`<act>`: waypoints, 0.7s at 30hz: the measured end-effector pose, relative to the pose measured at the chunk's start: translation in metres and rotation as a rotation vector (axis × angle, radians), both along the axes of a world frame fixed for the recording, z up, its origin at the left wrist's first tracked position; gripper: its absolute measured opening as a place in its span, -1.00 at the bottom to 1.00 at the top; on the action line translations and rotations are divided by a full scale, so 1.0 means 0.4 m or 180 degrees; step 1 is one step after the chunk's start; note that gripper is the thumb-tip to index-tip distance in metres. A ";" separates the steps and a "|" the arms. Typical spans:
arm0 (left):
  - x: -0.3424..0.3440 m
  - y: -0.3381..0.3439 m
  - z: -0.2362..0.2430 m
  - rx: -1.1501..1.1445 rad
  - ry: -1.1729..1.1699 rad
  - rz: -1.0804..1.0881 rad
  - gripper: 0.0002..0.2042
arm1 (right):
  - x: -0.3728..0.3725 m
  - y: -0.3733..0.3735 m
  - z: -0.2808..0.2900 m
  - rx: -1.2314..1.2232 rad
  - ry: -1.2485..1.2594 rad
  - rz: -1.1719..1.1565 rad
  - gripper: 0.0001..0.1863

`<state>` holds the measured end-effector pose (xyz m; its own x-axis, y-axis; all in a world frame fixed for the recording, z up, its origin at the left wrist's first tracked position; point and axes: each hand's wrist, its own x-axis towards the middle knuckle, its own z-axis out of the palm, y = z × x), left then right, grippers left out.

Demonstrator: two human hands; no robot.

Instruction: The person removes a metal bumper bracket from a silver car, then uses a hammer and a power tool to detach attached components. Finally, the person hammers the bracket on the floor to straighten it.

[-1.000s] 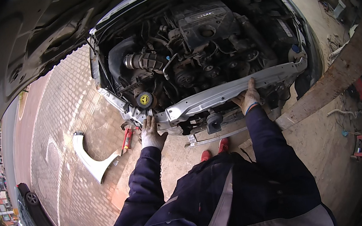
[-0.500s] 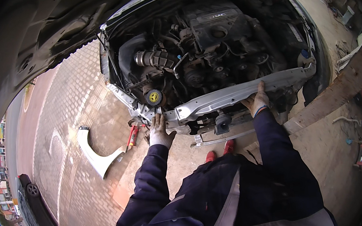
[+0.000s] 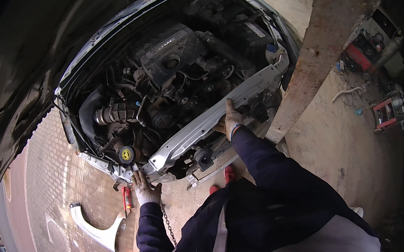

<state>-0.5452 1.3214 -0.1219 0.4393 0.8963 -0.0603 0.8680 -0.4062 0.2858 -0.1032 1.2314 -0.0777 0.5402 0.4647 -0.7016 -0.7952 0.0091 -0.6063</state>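
Over an open engine bay, a long silver radiator support runs slantwise across the car's front. My left hand, in a pale glove with dark fingers, lies on the metal at its left end, fingers stretched forward and thumb spread. My right hand, gloved too, grips the beam right of its middle: one digit lies over the top, the others bend at the lower edge, partly hidden. A round black horn hangs below the beam, between my hands. Beyond my left hand is a black cap with a yellow face.
The raised hood arches over the left. A rusty steel beam slants close by my right arm. On the ground left lie a white fender and a red jack. A chain hangs beside my left forearm. Red-framed equipment stands right.
The view has turned and shifted, so the car now sits farther left and tilted. Both hands keep about the same places on the metal. The chain has come into sight.
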 end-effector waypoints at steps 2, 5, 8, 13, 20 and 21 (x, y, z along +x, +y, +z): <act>-0.003 -0.001 -0.004 0.0023 -0.0161 -0.0040 0.10 | 0.010 0.011 -0.027 -0.0127 0.0080 -0.0159 -0.07; -0.005 0.001 0.000 -0.0064 -0.0072 -0.0023 0.13 | 0.028 0.023 -0.056 -0.0788 -0.0250 0.0263 0.04; -0.003 0.005 0.008 -0.0154 -0.0056 -0.0090 0.16 | 0.026 0.026 -0.052 -0.1749 -0.0907 0.0726 0.12; -0.006 0.016 0.008 -0.0092 -0.0107 -0.0192 0.09 | 0.007 0.020 -0.035 -0.1322 -0.1026 0.0184 0.19; -0.002 0.058 0.044 -0.0340 0.0274 -0.0220 0.08 | 0.005 0.055 -0.126 -0.0923 -0.2447 -0.0056 -0.21; 0.011 0.060 0.051 -0.0404 0.0144 -0.0147 0.09 | 0.001 0.057 -0.133 -0.0613 -0.2305 -0.0117 -0.21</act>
